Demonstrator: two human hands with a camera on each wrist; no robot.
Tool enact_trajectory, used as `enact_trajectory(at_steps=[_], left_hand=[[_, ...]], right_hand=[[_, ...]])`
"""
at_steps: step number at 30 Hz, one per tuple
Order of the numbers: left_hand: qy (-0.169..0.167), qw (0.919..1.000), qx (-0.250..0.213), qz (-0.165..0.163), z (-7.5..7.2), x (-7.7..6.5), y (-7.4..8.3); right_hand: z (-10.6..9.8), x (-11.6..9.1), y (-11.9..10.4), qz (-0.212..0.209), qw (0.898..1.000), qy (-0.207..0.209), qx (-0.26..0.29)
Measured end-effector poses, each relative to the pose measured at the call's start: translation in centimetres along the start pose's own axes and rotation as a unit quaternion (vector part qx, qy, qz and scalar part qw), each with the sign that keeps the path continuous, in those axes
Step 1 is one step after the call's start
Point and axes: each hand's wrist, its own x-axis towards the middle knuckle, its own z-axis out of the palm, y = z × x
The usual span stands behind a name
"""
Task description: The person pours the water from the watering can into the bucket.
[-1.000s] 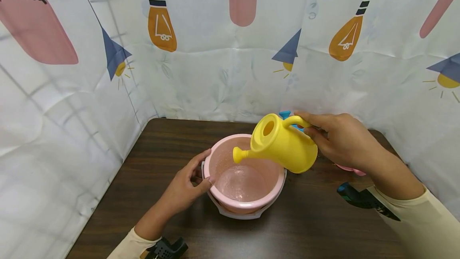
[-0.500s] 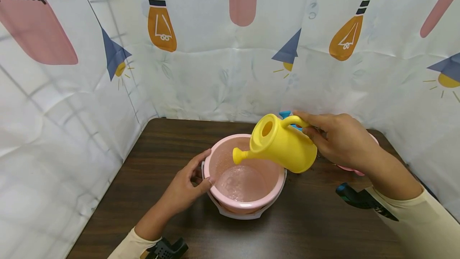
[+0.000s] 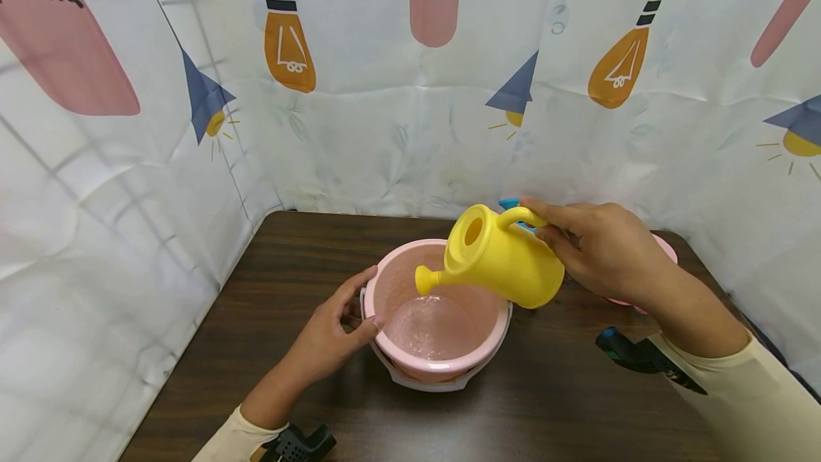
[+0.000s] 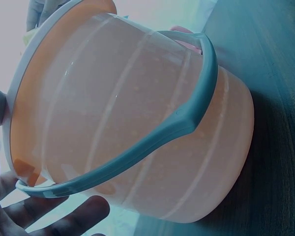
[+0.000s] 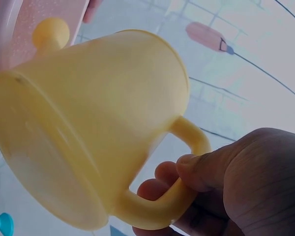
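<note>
A pink bucket (image 3: 442,364) with a pale handle (image 3: 410,382) lowered round its side stands on the table, shallow rippled water (image 3: 430,326) in its bottom. My left hand (image 3: 336,330) holds the bucket's left rim, thumb over the edge and other fingers outside. In the left wrist view the fingers lie beside the lowered handle. My right hand (image 3: 603,244) grips the handle of a yellow watering can (image 3: 507,262), tipped to the left. Its spout (image 3: 428,279) points over the bucket's opening. In the right wrist view the thumb and fingers close round the can's handle (image 5: 152,211).
Behind the can, a blue object (image 3: 509,203) shows in part. A pink object (image 3: 667,248) is mostly hidden behind the right forearm. The dark wooden table (image 3: 308,248) is bordered by a patterned white curtain (image 3: 385,148) at the back and sides.
The right hand and watering can have shifted slightly left, and the can tilts a touch further. The water's ripples have changed. The left hand and bucket stay put.
</note>
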Motion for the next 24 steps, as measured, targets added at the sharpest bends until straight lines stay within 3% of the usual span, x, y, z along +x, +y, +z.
enact_trajectory(at_steps=[24], left_hand=[[0.0, 1.0, -0.008, -0.004, 0.09, -0.07, 0.05]], right_hand=[[0.49, 0.61, -0.57, -0.022, 1.0, 0.019, -0.002]])
